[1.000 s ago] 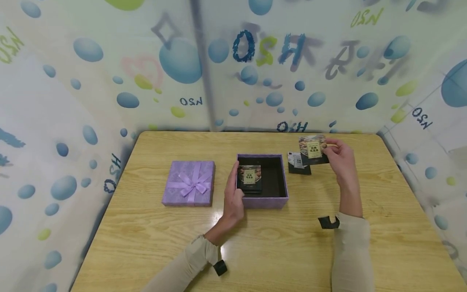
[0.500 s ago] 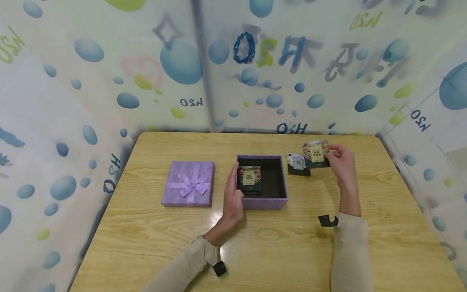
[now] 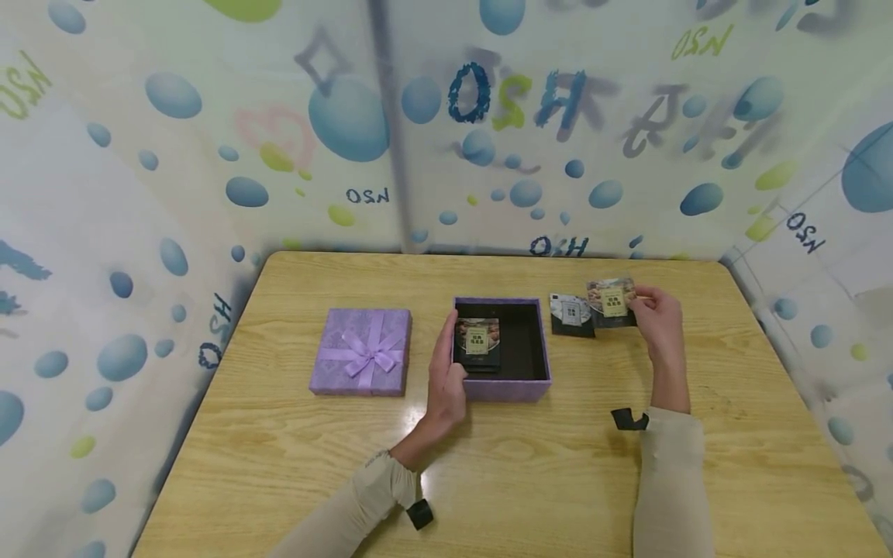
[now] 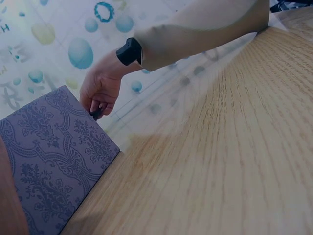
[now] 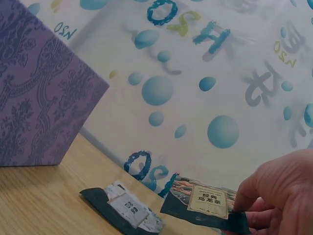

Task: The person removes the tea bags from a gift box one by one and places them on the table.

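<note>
- Closest in, two beige sleeves reach across the wood-grain surface, a small black piece at each cuff.
- Here's the left hand, fingers extended along the left wall of the purple box, thumb by its near corner.
- The box stands upright, open at the top, dark inside, patterned outside.
- Over to its left, well clear of the left hand, lies the lilac lid, ribbon and bow on top.
- Inside the box, on the left half, a dark sachet lies label up, another edge peeking out beneath.
- And the right hand: thumb and fingers pinching the right edge of a tea sachet, label showing; whether it touches the surface, I can't tell.
- Just left of that, a black-and-white sachet lies on the surface, right of the box.
- Farthest back, a backdrop of blue and green bubbles.
</note>
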